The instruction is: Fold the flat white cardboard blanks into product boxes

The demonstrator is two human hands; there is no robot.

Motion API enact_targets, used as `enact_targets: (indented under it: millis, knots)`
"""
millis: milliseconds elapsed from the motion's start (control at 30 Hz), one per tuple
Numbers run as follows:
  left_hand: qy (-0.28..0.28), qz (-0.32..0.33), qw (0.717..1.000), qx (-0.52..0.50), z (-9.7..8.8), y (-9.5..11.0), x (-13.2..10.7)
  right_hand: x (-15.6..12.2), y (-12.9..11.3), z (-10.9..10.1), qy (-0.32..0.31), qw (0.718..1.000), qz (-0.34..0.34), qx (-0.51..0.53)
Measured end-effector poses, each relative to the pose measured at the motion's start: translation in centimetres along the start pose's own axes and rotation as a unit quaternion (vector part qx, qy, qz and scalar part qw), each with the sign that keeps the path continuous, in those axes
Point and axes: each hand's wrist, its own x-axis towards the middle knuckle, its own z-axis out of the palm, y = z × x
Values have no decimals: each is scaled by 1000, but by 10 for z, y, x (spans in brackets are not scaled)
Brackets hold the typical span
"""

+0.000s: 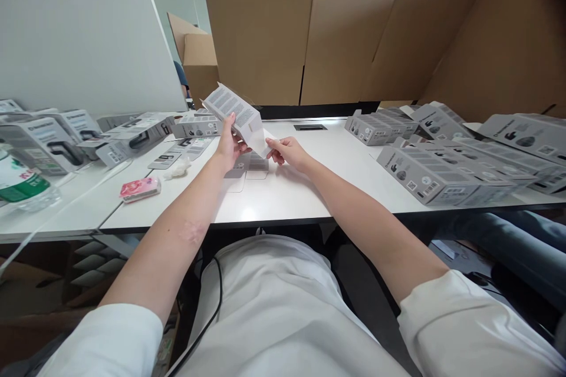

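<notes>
One box (236,113) is gripped by left hand (229,144) and right hand (288,151) above a white table (283,203), facing cardboard (349,29).

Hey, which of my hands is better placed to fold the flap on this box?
Probably your right hand: it appears to pinch the flap, while your left hand is holding the box.

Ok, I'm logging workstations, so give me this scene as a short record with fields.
Left hand: holds a tilted, printed gray carton
Right hand: pinches the carton's end flap
Surface: white table
Table, right: rows of similar cartons
Table, left: more cartons, pink packet, green-labelled plastic bottle
Behind: tall brown cardboard panels
</notes>
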Motion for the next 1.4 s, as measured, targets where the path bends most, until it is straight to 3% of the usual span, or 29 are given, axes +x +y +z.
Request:
enact_targets:
  millis: [167,467,733,1400]
  knots:
    - [-4,14,1000,4,-1,-4,3,2,2,0,11,1000,7,-11]
    - [64,31,997,-36,-8,4,8,-1,4,0,-3,1000,-4,-24]
    - [10,3,1000,-6,0,1,-1,0,5,1,-4,999,-5,-37]
    - [8,4,1000,-3,-2,-1,2,5,11,-2,7,999,-9,-39]
